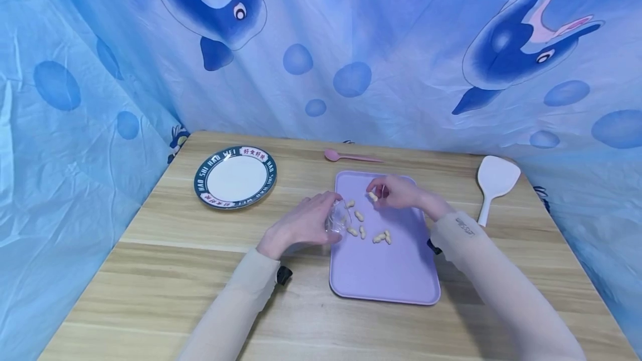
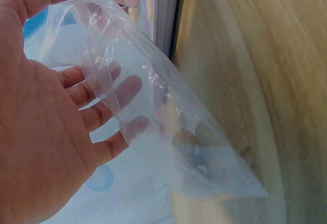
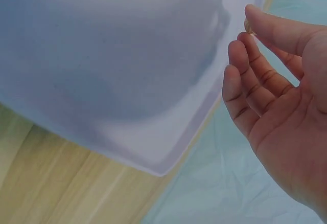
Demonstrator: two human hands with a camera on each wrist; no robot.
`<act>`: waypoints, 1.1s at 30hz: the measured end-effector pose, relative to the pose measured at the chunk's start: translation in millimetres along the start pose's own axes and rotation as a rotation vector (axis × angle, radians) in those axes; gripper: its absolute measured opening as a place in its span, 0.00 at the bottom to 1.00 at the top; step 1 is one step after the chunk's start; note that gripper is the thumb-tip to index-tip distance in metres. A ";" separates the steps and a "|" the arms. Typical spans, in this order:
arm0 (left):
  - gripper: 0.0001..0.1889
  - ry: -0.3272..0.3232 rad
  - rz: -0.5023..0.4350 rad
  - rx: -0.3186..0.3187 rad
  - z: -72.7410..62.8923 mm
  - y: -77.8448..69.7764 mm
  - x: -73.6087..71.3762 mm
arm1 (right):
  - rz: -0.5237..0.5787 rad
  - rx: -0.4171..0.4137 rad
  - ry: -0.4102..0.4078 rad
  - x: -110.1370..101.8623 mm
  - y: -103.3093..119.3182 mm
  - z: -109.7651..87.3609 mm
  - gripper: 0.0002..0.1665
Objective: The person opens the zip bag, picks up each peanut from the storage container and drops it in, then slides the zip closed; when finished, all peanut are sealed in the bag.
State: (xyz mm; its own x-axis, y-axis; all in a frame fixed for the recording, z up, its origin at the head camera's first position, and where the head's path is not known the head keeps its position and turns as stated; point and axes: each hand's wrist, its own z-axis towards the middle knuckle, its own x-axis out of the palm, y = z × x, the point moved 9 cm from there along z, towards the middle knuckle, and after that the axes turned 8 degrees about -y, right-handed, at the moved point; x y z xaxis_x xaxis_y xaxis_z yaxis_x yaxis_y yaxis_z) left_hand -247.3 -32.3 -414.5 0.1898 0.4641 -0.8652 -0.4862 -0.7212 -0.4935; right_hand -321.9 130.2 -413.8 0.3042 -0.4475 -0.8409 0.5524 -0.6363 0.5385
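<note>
My left hand holds a clear plastic bag by its upper edge at the left side of the purple tray. In the left wrist view the bag hangs over several of that hand's fingers, which show through the film. Over the tray's far part, my right hand pinches a peanut between thumb and fingertips. That peanut is mostly covered by the fingers in the right wrist view. Several unshelled peanuts lie on the tray between and below the hands.
A white plate with a dark patterned rim sits at the back left. Behind the tray lies a pink spoon. To the right is a white spatula. A blue dolphin-print curtain hangs behind the wooden table.
</note>
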 end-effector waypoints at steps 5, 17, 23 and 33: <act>0.46 0.011 0.009 -0.010 0.7 0.2 1.0 | 0.082 -0.002 -0.020 -8.9 9.7 -5.1 0.20; 0.47 0.007 0.011 -0.003 1.5 -0.1 2.4 | 0.291 0.042 -0.098 -13.2 45.1 -15.9 0.20; 0.46 -0.001 0.012 0.008 1.0 0.1 1.7 | 0.319 0.077 -0.139 -6.7 64.1 -18.6 0.20; 0.46 -0.026 0.021 0.033 1.6 -2.3 -2.2 | 0.319 0.104 -0.136 11.2 77.6 -21.3 0.21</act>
State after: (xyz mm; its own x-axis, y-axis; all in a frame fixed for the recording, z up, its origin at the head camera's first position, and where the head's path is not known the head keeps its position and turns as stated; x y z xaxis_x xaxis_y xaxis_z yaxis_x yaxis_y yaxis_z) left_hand -248.0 -30.9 -411.3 0.1578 0.4625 -0.8724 -0.5176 -0.7137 -0.4720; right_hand -259.1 89.2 -382.6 0.3384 -0.7089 -0.6188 0.3622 -0.5089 0.7810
